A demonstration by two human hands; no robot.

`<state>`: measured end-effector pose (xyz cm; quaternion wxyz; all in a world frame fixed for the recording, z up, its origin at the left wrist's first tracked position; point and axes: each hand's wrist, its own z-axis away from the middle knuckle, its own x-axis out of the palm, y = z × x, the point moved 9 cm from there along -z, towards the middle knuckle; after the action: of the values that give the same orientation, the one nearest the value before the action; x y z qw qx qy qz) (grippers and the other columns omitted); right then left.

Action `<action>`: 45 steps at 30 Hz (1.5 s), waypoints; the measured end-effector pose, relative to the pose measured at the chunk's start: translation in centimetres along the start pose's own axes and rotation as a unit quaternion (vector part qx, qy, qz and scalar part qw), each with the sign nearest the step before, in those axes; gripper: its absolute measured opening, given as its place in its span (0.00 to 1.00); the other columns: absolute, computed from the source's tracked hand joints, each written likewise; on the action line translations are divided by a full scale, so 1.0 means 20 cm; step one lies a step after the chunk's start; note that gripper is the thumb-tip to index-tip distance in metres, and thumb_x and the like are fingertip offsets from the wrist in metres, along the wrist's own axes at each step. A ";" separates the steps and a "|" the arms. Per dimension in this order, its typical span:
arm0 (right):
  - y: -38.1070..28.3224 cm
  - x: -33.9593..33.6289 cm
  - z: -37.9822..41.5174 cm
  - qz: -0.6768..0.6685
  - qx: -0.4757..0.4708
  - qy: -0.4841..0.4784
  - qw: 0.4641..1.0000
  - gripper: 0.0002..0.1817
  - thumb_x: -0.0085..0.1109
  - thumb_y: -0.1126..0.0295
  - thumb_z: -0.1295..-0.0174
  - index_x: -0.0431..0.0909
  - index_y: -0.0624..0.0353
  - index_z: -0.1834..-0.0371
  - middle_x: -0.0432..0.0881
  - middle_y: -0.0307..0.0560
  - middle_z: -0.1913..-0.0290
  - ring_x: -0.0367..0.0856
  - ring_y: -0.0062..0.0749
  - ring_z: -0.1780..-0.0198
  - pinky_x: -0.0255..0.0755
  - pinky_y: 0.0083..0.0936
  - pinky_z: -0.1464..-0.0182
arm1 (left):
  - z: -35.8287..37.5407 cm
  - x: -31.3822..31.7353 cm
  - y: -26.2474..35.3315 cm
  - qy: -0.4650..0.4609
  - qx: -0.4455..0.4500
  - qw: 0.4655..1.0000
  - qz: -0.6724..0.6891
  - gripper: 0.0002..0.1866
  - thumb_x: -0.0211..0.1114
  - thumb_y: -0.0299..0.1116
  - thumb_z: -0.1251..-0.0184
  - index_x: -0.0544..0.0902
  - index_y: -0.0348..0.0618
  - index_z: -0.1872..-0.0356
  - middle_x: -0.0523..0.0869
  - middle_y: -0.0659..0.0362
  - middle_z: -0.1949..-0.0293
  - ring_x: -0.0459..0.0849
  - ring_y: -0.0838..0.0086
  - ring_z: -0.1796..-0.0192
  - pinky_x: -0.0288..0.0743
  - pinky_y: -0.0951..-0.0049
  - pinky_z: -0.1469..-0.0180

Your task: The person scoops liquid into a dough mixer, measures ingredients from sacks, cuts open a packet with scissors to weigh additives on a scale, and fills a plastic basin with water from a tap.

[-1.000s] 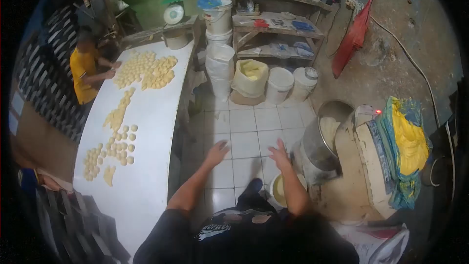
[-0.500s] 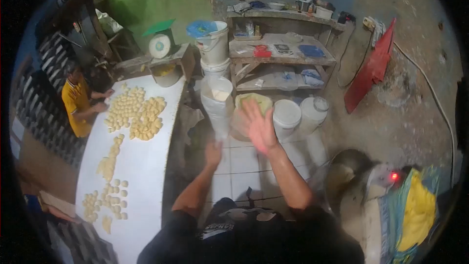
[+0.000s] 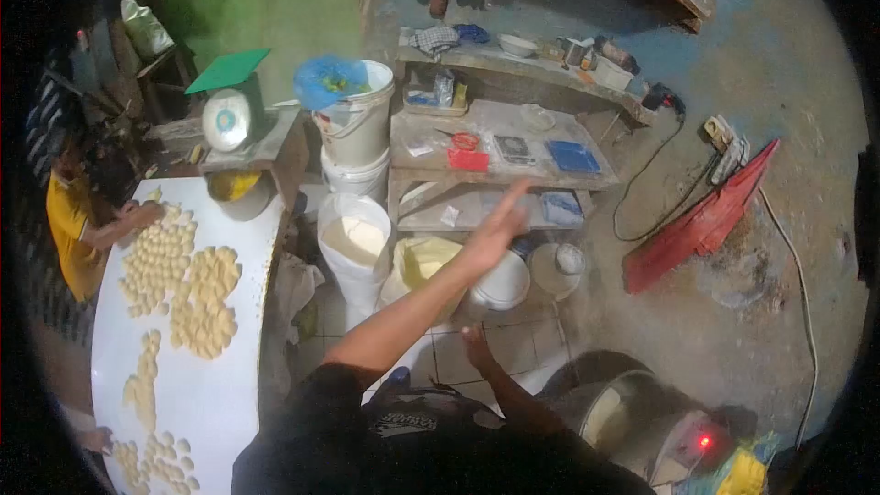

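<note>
My left hand [image 3: 490, 234] reaches forward over the white lidded bucket [image 3: 501, 282], its fingers stretched out and partly blurred, holding nothing visible. Lower down, above the floor tiles, is my right hand [image 3: 478, 348]; a thumb or finger points up and the other fingers are hard to make out. To the left of my left hand stand an open sack with yellowish contents [image 3: 426, 261] and a tall white sack of pale powder [image 3: 356, 243]. A wooden table [image 3: 550, 124] with a red item [image 3: 468, 160] and a blue item [image 3: 573, 157] lies beyond.
Many dough pieces [image 3: 206, 302] lie on the long white table [image 3: 220, 412] at left, where a person in yellow [image 3: 71, 229] touches some. Another person's hand [image 3: 95, 440] is at its near left edge. A scale [image 3: 227, 119] stands behind. A red sheet [image 3: 701, 220] leans at right.
The view has shifted right and closer to the shelves. My left hand has risen and stretched forward to the right. My right hand, spread and raised before, has dropped low near my body.
</note>
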<state>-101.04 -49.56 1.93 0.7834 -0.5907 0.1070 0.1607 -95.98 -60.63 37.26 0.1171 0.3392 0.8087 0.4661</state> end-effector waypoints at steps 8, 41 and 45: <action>-0.03 -0.49 -0.76 -0.494 -0.089 -0.035 0.864 0.44 0.39 0.36 0.31 0.46 0.57 0.23 0.46 0.51 0.21 0.48 0.41 0.22 0.42 0.44 0.23 | -0.11 0.17 -0.99 0.082 -0.115 0.891 -0.432 0.32 0.57 0.45 0.28 0.62 0.41 0.28 0.63 0.48 0.27 0.59 0.55 0.25 0.50 0.56 0.25; -0.13 -3.27 -3.83 0.664 -0.083 0.172 0.723 0.20 0.63 0.54 0.49 0.86 0.57 0.61 0.86 0.54 0.56 0.85 0.46 0.54 0.75 0.45 0.50 | 1.58 -0.38 -1.38 0.216 -0.601 0.658 -0.399 0.24 0.53 0.38 0.26 0.71 0.39 0.33 0.77 0.50 0.37 0.77 0.64 0.37 0.71 0.64 0.37; -0.23 -3.14 -3.68 0.394 -0.102 0.144 0.902 0.20 0.62 0.58 0.46 0.81 0.57 0.52 0.84 0.51 0.60 0.84 0.41 0.63 0.75 0.42 0.58 | 1.87 -0.42 -1.47 0.367 -0.587 0.666 -0.279 0.21 0.58 0.37 0.29 0.77 0.41 0.39 0.78 0.52 0.39 0.79 0.67 0.40 0.73 0.66 0.40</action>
<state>-155.81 -129.32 7.98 0.5682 -0.5936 0.4253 0.3794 -83.73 -50.79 -8.49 0.1104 -0.2396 0.4025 0.8766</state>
